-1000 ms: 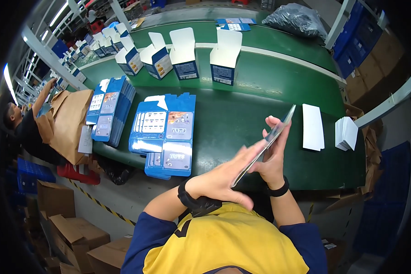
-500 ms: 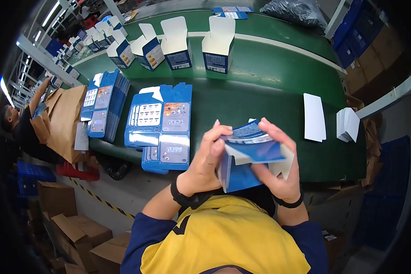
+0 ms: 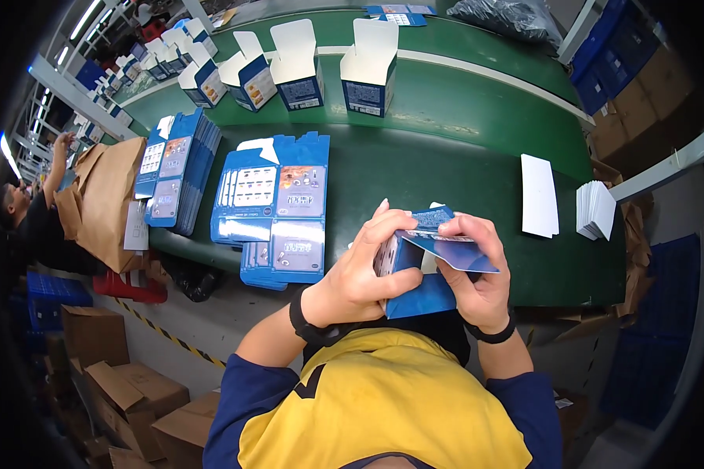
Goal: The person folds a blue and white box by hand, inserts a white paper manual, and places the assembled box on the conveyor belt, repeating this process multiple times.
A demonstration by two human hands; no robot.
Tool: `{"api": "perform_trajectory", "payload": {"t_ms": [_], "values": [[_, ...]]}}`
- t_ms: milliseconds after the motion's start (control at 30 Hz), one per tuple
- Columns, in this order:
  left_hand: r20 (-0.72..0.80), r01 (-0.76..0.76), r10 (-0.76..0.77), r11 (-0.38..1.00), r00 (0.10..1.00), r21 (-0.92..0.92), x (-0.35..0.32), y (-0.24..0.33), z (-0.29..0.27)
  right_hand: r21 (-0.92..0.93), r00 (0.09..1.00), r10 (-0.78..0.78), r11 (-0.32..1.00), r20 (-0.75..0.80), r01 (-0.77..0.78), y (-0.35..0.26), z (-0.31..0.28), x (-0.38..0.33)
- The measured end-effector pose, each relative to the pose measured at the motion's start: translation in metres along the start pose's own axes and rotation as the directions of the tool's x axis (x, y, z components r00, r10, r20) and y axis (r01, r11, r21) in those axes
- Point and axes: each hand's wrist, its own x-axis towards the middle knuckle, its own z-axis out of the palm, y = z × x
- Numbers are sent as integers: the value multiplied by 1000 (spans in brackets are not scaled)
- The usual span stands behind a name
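Close in front of me, at the near edge of the green table, I hold a blue folding carton (image 3: 421,301) between both hands. Its walls are squared up, and one loose flap tilts over its open side. My left hand (image 3: 356,281) wraps the carton's left side, thumb pressed along the near edge. On the right side, my right hand (image 3: 481,285) grips the carton by the flap, with the thumb underneath near the opening. A stack of flat blue cartons (image 3: 299,250) lies left of my hands, and another flat carton stack (image 3: 168,172) lies farther left.
Several erected cartons (image 3: 368,95) stand lids up on the green conveyor (image 3: 461,117) beyond the table. White leaflets (image 3: 536,195) and a fanned paper pile (image 3: 595,211) lie right. A brown paper bag (image 3: 105,203) stands left, near another person (image 3: 35,223). Cardboard boxes (image 3: 94,340) sit on the floor.
My left thumb has moved to the carton's near side. The carton has turned, and its flap now slants down to the right. The person at left has raised an arm.
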Motion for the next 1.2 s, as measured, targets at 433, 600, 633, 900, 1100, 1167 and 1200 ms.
{"api": "perform_trajectory", "payload": {"t_ms": [433, 600, 633, 900, 1100, 1167, 1200], "values": [[-10, -56, 56, 996, 998, -63, 10, 3, -12, -266, 985, -60, 958, 165, 103, -20, -7, 24], [-7, -34, 34, 997, 999, -69, 12, 4, -12, -284, 984, -6, 957, 180, 57, -19, -5, 28], [-16, -30, 29, 997, 999, -65, 10, 5, -11, -289, 980, 1, 956, 200, 58, -19, -4, 28], [-21, 60, -63, 989, 998, -132, 10, 11, -12, -357, 968, 66, 934, 244, 26, -25, -10, 31], [-48, -113, 118, 989, 992, 94, 8, 2, 9, 409, 937, 335, 871, -94, -271, -30, 8, 5], [-86, -62, 67, 996, 994, 65, 5, -1, 20, 395, 944, 300, 891, -140, -224, -27, 10, 4], [-119, -13, 17, 999, 993, 31, 4, -1, 23, 400, 942, 311, 885, -128, -238, -25, 10, 3]]}}
